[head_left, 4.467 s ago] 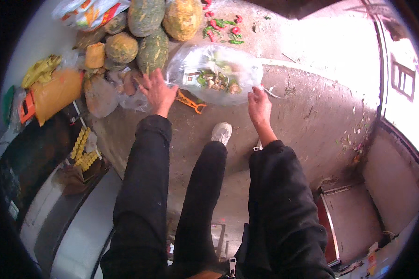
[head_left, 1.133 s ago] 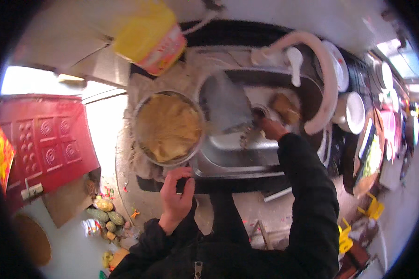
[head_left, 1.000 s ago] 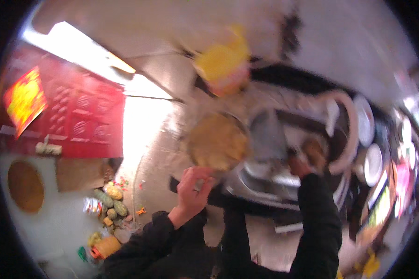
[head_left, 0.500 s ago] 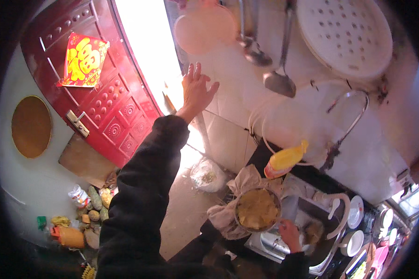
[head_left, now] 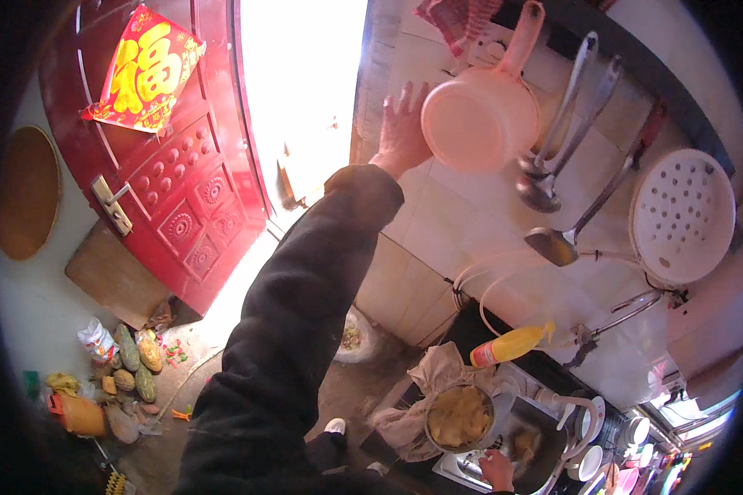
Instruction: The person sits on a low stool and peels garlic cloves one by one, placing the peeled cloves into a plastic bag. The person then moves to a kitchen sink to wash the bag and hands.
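My left arm, in a black sleeve, reaches up toward the tiled wall. My left hand (head_left: 402, 132) is open with its fingers spread, right beside a hanging pink plastic dipper (head_left: 469, 120); whether it touches the dipper's edge I cannot tell. Low down, my right hand (head_left: 496, 471) is over the near edge of the sink (head_left: 545, 422), its small visible fingers curled. What they grip is not clear. Close to it stands a round pot (head_left: 461, 417) of yellowish-brown food, with beige cloth (head_left: 437, 369) bunched around it.
Ladles (head_left: 553, 245) and a white perforated strainer (head_left: 683, 216) hang on the wall. A yellow squeeze bottle (head_left: 510, 346) stands behind the sink, near a metal tap (head_left: 627, 318). At left are a red door (head_left: 182, 165) and floor-level squashes (head_left: 127, 346). White bowls (head_left: 586, 464) line the right.
The view has shifted, bringing the whole pink dipper into sight. My left hand has moved up and right, from bare wall to the dipper's side. My right hand stays by the sink.
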### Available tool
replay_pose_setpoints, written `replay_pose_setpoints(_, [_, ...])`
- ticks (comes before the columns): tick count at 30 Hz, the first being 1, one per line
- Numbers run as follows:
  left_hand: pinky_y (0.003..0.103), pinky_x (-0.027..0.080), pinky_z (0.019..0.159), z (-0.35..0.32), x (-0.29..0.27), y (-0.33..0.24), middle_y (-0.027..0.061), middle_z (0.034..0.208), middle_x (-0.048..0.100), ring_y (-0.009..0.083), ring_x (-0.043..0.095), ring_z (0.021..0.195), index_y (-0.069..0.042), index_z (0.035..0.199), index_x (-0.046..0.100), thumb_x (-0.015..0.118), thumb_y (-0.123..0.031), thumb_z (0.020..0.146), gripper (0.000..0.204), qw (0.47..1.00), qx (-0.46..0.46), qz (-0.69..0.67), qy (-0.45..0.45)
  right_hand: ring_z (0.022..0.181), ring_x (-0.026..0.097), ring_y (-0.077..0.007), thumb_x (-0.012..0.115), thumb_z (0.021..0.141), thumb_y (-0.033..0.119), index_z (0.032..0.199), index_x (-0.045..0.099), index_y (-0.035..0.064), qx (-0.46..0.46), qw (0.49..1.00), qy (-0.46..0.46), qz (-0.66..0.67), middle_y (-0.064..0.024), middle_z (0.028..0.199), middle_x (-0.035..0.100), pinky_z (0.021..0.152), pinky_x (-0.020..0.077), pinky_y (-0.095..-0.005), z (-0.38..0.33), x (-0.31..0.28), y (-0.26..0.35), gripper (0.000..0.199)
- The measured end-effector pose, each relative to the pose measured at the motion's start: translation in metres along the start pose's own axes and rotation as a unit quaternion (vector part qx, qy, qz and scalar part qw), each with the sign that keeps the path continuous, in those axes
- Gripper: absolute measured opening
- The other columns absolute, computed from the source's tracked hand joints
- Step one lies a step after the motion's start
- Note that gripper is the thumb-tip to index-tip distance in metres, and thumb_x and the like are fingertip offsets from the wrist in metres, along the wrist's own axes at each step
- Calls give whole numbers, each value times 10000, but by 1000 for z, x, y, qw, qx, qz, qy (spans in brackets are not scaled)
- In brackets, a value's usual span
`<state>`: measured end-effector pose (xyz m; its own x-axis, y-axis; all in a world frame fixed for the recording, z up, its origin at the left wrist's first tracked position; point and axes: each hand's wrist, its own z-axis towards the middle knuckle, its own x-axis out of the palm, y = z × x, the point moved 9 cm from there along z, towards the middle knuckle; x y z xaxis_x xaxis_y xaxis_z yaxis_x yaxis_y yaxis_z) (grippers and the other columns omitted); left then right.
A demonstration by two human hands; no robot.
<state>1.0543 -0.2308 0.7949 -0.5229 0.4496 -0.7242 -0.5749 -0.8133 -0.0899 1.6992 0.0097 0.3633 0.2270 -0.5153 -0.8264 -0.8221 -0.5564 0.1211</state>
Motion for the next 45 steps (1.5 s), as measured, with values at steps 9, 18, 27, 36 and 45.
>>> replay_pose_setpoints(9, [602, 149, 1168, 13, 29, -16, 111, 1593, 310, 324, 200, 1501, -209, 1518, 376, 528, -515, 929, 681, 983, 137, -9, -119, 923, 702, -339, 668, 839, 352, 1150, 680, 154, -23, 998, -61, 10, -146, 915, 735, 836, 534, -465, -8, -27, 40, 369])
replay_pose_setpoints(18, [630, 222, 1111, 24, 123, 24, 134, 1491, 438, 343, 374, 1377, -166, 1460, 439, 519, -455, 952, 589, 957, 137, -217, -136, 1032, 649, -410, 479, 963, 388, 1248, 621, 178, -24, 998, -56, 9, -186, 1151, 672, 857, 516, -532, -13, -26, 71, 382])
replay_pose_setpoints(27, [540, 393, 1060, 0, 94, 17, 123, 1307, 643, 317, 585, 1237, -143, 1301, 630, 533, -461, 981, 462, 973, 150, 169, -52, 925, 677, -390, 602, 895, 347, 1004, 708, 131, -4, 993, -92, 71, -179, 926, 711, 805, 532, -504, -5, -8, 18, 264])
replay_pose_setpoints(36, [353, 460, 951, -320, 51, -140, 112, 1178, 653, 236, 604, 1058, -13, 1062, 600, 650, -61, 921, 156, 915, 29, -360, 181, 965, 669, -404, 649, 826, 238, 1204, 647, 152, 20, 994, -48, 99, -210, 995, 705, 850, 531, -490, 52, 23, -135, 388])
replay_pose_setpoints(45, [345, 498, 877, -579, 71, -393, 139, 1184, 587, 237, 637, 1042, -10, 1297, 490, 714, -128, 869, 497, 637, -195, -506, 548, 898, 687, -350, 548, 801, 171, 895, 661, 36, -201, 978, 8, -61, -162, 975, 694, 752, 549, -513, 173, 133, -156, 200])
